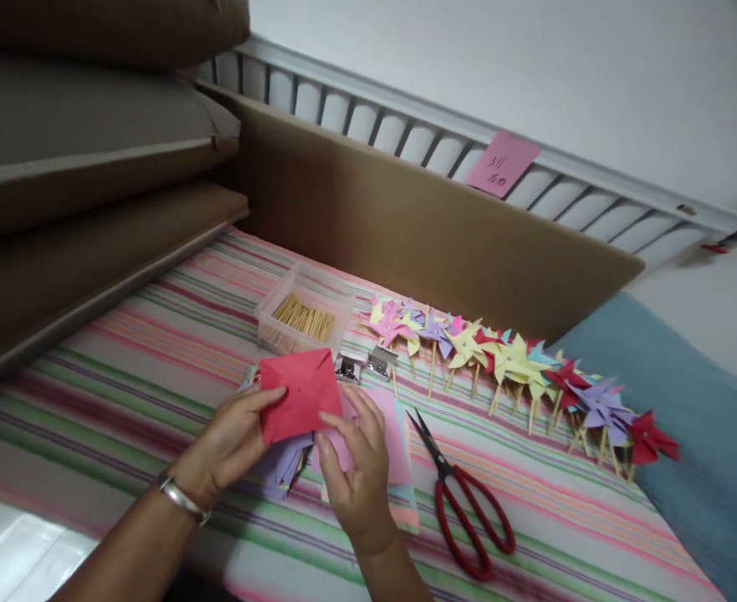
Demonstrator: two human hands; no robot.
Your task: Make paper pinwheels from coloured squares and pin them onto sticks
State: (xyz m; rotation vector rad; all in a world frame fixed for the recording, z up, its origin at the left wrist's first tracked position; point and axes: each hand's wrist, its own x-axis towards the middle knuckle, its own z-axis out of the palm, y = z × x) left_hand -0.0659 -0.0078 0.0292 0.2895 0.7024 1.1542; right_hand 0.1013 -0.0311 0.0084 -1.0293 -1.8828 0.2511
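A red paper square [309,376] with crease lines and small slits toward its corners is held up over the table. My left hand [233,435], with a silver bracelet at its wrist, pinches the paper's left side, thumb on top and fingers underneath. At the lower right corner, my right hand [361,460] has its index finger on the paper, with other fingers by the right edge; its thumb is apart below. Beneath the hands lie cut purple papers [278,470] and a stack of pink sheets [399,443], both partly hidden. Red-handled scissors [447,470] rest open on the right.
A clear plastic box [268,333] holds wooden sticks [302,318]. Beside it are two small open boxes [381,361] of metal pieces. Many paper pinwheels [512,364] line the back right along a cardboard panel [406,226]. Stacked cardboard [92,267] stands left on the striped cloth [123,385].
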